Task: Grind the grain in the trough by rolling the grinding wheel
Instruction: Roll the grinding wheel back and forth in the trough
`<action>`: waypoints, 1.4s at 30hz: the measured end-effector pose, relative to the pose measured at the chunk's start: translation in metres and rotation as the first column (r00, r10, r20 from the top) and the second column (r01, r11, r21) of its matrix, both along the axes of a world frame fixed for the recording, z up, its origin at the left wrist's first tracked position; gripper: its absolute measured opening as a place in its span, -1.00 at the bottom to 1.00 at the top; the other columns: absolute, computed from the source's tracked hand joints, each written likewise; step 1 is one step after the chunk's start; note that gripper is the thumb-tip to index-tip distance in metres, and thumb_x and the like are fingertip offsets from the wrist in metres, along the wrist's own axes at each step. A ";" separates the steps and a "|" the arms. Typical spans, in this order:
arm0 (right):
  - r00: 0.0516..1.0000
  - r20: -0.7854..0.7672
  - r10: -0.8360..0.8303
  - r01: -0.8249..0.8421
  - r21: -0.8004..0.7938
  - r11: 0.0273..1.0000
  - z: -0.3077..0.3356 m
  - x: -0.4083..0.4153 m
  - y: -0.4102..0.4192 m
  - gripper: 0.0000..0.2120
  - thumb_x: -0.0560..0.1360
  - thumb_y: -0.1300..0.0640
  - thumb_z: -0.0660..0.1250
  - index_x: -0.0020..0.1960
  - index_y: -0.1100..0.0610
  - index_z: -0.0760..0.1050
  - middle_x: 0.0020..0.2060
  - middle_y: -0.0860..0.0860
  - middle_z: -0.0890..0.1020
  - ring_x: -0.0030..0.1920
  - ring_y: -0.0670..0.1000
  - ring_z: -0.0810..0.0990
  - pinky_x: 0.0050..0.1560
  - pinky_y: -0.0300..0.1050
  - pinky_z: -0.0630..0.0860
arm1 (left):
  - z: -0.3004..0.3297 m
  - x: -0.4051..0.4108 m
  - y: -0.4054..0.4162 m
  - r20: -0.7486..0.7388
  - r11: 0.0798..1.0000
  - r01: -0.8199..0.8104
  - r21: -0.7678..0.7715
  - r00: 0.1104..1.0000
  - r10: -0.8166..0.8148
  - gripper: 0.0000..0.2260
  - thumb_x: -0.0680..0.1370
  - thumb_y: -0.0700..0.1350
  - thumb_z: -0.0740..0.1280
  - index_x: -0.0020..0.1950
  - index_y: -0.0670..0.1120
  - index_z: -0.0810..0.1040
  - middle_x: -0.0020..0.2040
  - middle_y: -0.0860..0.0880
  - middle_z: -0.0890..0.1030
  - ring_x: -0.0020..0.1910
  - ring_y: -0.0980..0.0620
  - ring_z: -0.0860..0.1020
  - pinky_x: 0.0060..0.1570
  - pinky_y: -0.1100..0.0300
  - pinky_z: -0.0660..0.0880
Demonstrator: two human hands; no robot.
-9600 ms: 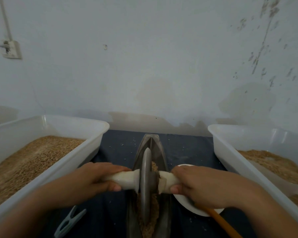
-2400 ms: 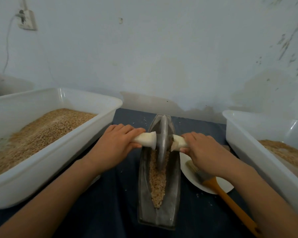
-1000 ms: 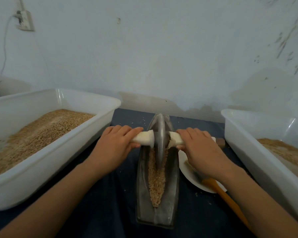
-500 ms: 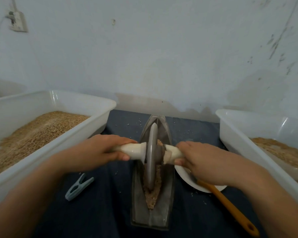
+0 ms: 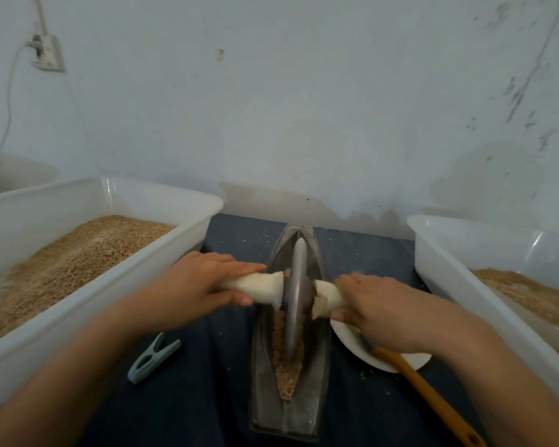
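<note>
A narrow, boat-shaped metal trough (image 5: 320, 395) lies lengthwise on the dark cloth in front of me. Brown grain (image 5: 288, 377) fills its groove at the near end. The grey metal grinding wheel (image 5: 296, 295) stands upright in the groove around the trough's middle, with a pale wooden handle sticking out on each side. My left hand (image 5: 197, 285) is wrapped around the left handle. The right handle is gripped by my right hand (image 5: 378, 304). Grain under the wheel is hidden.
A white tub (image 5: 62, 327) of whole grain stands to the left, another white tub (image 5: 465, 285) with grain to the right. A white plate (image 5: 384, 359) with a brush's orange handle (image 5: 426, 391) lies right of the trough. A teal clothes peg (image 5: 152, 356) rests on the cloth.
Over the last second the wheel came back from the far end of the trough toward me, and my hands came with it. In the last half second it has barely shifted.
</note>
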State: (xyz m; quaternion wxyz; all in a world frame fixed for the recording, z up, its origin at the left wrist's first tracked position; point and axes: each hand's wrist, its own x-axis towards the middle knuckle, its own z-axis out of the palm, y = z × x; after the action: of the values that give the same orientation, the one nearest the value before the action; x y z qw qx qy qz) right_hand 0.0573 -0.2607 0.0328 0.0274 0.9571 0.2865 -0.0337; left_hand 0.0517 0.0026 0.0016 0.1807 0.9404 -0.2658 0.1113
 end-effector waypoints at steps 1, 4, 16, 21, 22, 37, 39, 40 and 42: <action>0.997 -0.074 0.013 -0.013 0.004 1.000 0.006 -0.007 -0.001 -0.82 0.59 -0.11 0.09 0.03 -0.01 0.26 -0.08 -0.07 0.41 -0.20 -0.11 0.35 -0.24 -0.20 0.27 | 0.004 -0.004 0.003 -0.092 0.998 0.036 -0.046 0.995 -0.040 -0.58 0.50 0.09 0.32 0.31 0.33 0.30 0.03 0.25 0.52 0.04 0.32 0.46 0.06 0.39 0.33; 0.988 -0.150 0.036 -0.032 0.025 0.999 0.013 -0.014 -0.004 -0.78 0.59 -0.13 0.09 0.07 0.01 0.32 -0.09 -0.06 0.44 -0.18 -0.14 0.38 -0.22 -0.28 0.30 | 0.008 -0.008 0.009 -0.229 0.994 0.057 -0.093 0.970 -0.077 -0.59 0.48 0.11 0.32 0.28 0.38 0.31 0.08 0.32 0.52 0.09 0.36 0.45 0.10 0.40 0.35; 0.908 0.413 -0.062 0.029 0.087 0.996 -0.040 0.034 0.008 -0.64 0.62 -0.02 0.05 0.39 0.01 0.17 0.22 -0.03 0.39 0.16 0.00 0.35 0.19 -0.12 0.23 | -0.030 0.021 -0.011 0.280 0.979 -0.203 0.010 0.941 0.192 -0.53 0.57 0.06 0.22 0.47 0.10 0.24 0.21 0.07 0.50 0.15 0.07 0.42 0.16 0.21 0.23; 0.977 0.214 -0.004 -0.001 0.024 1.000 -0.014 0.014 0.008 -0.73 0.60 -0.08 0.07 0.23 0.02 0.27 0.08 -0.03 0.43 0.00 -0.04 0.38 0.03 -0.13 0.27 | -0.011 0.011 -0.002 0.081 0.999 -0.042 -0.031 0.996 0.045 -0.55 0.53 0.07 0.27 0.41 0.20 0.29 0.01 0.16 0.51 -0.01 0.21 0.44 0.02 0.28 0.31; 0.990 0.144 0.008 -0.010 0.013 1.000 -0.007 0.009 0.007 -0.75 0.60 -0.08 0.07 0.20 0.02 0.28 0.02 -0.05 0.42 -0.07 -0.07 0.36 -0.04 -0.15 0.26 | -0.006 0.009 0.000 0.011 0.998 -0.008 -0.054 1.000 0.009 -0.55 0.52 0.06 0.29 0.39 0.23 0.29 -0.02 0.17 0.51 -0.03 0.25 0.45 0.02 0.31 0.34; 0.924 0.363 -0.120 0.032 0.239 0.971 -0.046 0.031 0.001 -0.60 0.61 -0.03 0.07 0.43 -0.02 0.16 0.23 -0.04 0.40 0.19 -0.02 0.33 0.20 -0.13 0.19 | -0.029 0.014 -0.022 0.390 0.963 -0.263 0.056 0.894 0.222 -0.55 0.56 0.00 0.27 0.45 0.03 0.31 0.20 -0.01 0.54 0.15 -0.06 0.48 0.17 0.10 0.27; 0.918 0.375 -0.130 0.041 0.236 0.971 -0.049 0.030 0.000 -0.58 0.61 -0.05 0.06 0.44 -0.01 0.14 0.24 -0.04 0.39 0.19 -0.03 0.33 0.21 -0.14 0.19 | -0.028 0.014 -0.023 0.424 0.973 -0.228 0.048 0.886 0.186 -0.55 0.56 -0.01 0.29 0.44 0.01 0.33 0.18 -0.03 0.56 0.14 -0.08 0.48 0.17 0.08 0.28; 0.920 0.371 -0.126 0.046 0.218 0.975 -0.049 0.027 -0.001 -0.58 0.61 -0.06 0.06 0.44 -0.01 0.14 0.24 -0.04 0.39 0.19 -0.02 0.34 0.20 -0.14 0.20 | -0.025 0.014 -0.022 0.426 0.976 -0.212 0.060 0.889 0.167 -0.54 0.56 0.01 0.27 0.45 0.04 0.30 0.19 0.00 0.54 0.15 -0.04 0.47 0.18 0.12 0.25; 0.936 0.335 -0.106 0.053 0.163 0.985 -0.044 0.018 -0.003 -0.59 0.61 -0.08 0.05 0.41 0.00 0.16 0.23 -0.04 0.40 0.17 -0.01 0.37 0.15 -0.13 0.23 | -0.017 0.012 -0.017 0.406 0.983 -0.168 0.081 0.906 0.121 -0.53 0.56 0.06 0.24 0.46 0.11 0.25 0.19 0.09 0.51 0.16 0.05 0.43 0.16 0.23 0.18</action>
State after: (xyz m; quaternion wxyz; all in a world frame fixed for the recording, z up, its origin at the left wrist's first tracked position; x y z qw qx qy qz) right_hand 0.0749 -0.2637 -0.0112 0.0027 0.9585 0.2401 0.1539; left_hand 0.0633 -0.0147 -0.0156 0.0598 0.9236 -0.2328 0.2986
